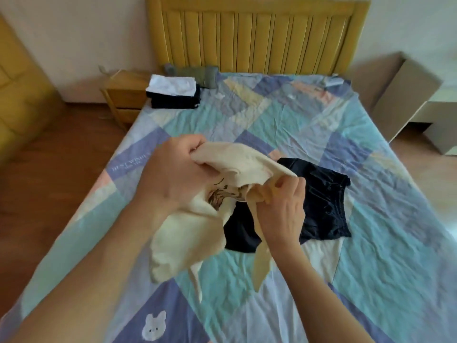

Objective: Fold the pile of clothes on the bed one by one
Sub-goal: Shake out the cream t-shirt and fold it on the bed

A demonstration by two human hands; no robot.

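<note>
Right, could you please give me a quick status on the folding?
Both hands, left and right, gripping cream shirt, held above bed. Dark garment still unfolded. Folded stack at far corner.

One camera sits on the person's head, near the bed's (371, 157) foot edge. It looks forward and down toward the headboard (257, 38).

Yellow padded headboard (257, 33) against pale wall. Wooden nightstand (123, 95) left of bed, beside brown wood floor (49, 169). Yellow quilted panel (14, 95) at far left edge. Cardboard box (405, 87) right of bed, touching pale cabinet (442, 120). Grey bundle (197, 75) below headboard.
</note>
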